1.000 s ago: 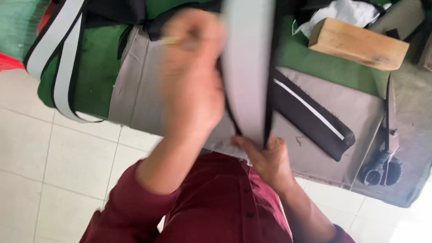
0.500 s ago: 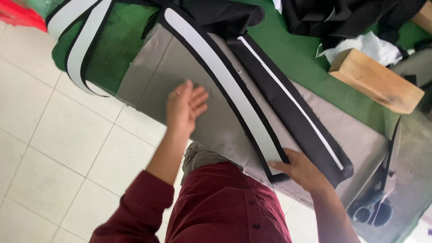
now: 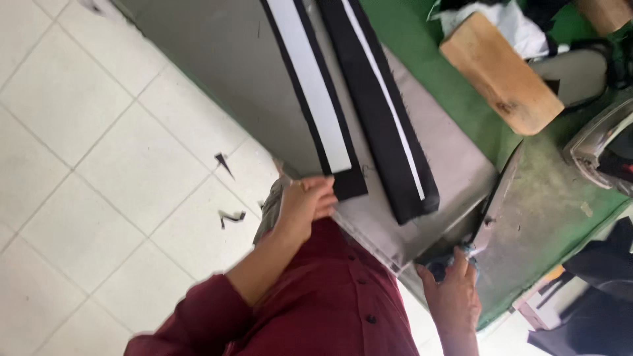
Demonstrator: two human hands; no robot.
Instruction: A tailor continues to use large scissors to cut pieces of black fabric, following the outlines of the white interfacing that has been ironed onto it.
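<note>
Two long black fabric strips lie side by side on a grey padded surface [image 3: 217, 79]. One has a wide white band [image 3: 313, 99], the other a thin white line [image 3: 389, 118]. My left hand [image 3: 306, 201] is curled at the near end of the wide-banded strip, at the table's edge, with fingers and thumb pinching it. My right hand [image 3: 453, 293] is at the table's near right corner. Its fingers are closed around the dark handles of large scissors [image 3: 498, 191], whose blades point away along the grey pad's right edge.
A wooden block [image 3: 501, 72] lies on the green table cover [image 3: 422, 39] at the back right, with white cloth [image 3: 521, 26] behind it. A grey metal appliance [image 3: 600, 138] sits far right. Black fabric [image 3: 593, 296] hangs lower right. Fabric scraps [image 3: 231, 216] lie on the tiled floor.
My left hand dropped from mid-air to the near end of the wide-banded strip. My right hand left that strip end and moved right to the scissors. The view shifted.
</note>
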